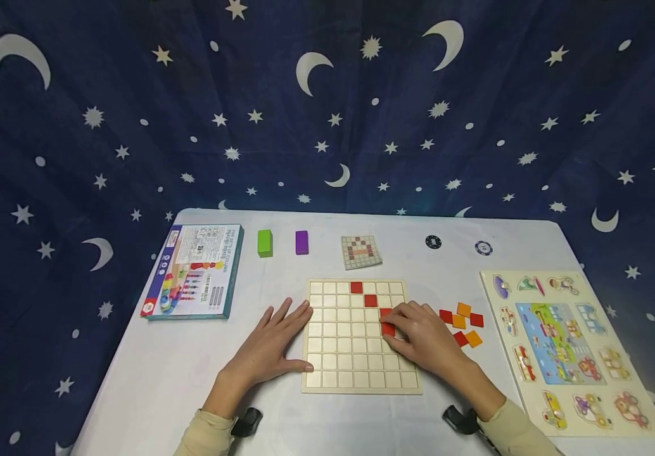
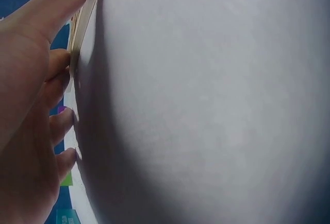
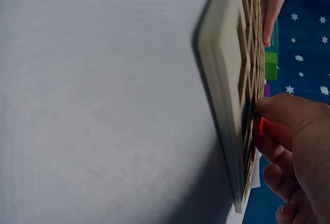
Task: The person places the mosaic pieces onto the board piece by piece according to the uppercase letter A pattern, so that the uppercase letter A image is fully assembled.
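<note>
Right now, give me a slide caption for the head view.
Left hand touches a grid board; right hand pinches a red tile.

R hand (image 1: 426,334) hides some board (image 1: 346,380) cells, plus part of the red tile (image 1: 387,330) it pinches! Sleeves (image 1: 209,434) cut off, btm edge; small print on the box (image 1: 199,275) unreadable, black chip (image 1: 432,242) lettering too tiny; L wrist cam, board runs off top.

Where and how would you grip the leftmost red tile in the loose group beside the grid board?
Pinching the red tile by its near and far edges, from above, seems best: it lies flat, an orange tile crowds its right side, and those two edges look free.
</note>
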Demonstrator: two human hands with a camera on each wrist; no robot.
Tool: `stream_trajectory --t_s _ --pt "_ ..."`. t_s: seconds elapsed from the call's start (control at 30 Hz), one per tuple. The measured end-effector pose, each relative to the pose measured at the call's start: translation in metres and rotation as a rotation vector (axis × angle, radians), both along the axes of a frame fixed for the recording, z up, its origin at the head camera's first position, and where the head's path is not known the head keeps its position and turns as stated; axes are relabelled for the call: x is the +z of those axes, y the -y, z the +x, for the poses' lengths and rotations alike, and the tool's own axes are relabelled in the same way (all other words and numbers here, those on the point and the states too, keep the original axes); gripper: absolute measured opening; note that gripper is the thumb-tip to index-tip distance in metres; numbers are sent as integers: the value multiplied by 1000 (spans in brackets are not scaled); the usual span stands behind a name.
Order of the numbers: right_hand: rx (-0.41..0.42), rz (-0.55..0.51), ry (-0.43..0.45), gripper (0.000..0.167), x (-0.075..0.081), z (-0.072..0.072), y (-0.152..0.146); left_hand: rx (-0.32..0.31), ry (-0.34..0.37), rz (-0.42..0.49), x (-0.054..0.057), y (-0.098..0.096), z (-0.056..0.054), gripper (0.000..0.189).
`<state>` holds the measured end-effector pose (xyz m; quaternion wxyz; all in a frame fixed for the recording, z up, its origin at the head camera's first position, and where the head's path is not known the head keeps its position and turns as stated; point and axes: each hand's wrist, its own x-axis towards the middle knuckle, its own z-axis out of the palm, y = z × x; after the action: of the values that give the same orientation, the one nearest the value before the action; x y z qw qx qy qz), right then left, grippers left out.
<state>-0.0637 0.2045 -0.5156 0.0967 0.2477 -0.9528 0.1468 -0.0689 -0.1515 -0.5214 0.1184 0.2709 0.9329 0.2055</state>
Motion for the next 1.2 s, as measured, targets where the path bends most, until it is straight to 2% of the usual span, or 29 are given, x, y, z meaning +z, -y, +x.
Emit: stream_trajectory --t_s 0.37,0.47,0.6,0.83,1.0,1.2 --pt "7 -19 11 32 -2 2 -7 3 5 -6 -1 -1 -1 113" --pt "-23 -44 -1 31 0 0 -21 1 10 -5 -2 -1 -1 113" --pt "-106 -41 -8 31 4 -2 -48 1 12 -1 -2 -1 -1 113" --pt "-220 17 100 38 8 -2 -89 -1 11 -4 -3 0 -1 113" --pt "-237 33 171 40 7 -1 -100 -3 19 1 -3 0 -1 113" --pt "-236 36 168 43 6 -1 -101 -1 23 5 -1 -1 -2 112"
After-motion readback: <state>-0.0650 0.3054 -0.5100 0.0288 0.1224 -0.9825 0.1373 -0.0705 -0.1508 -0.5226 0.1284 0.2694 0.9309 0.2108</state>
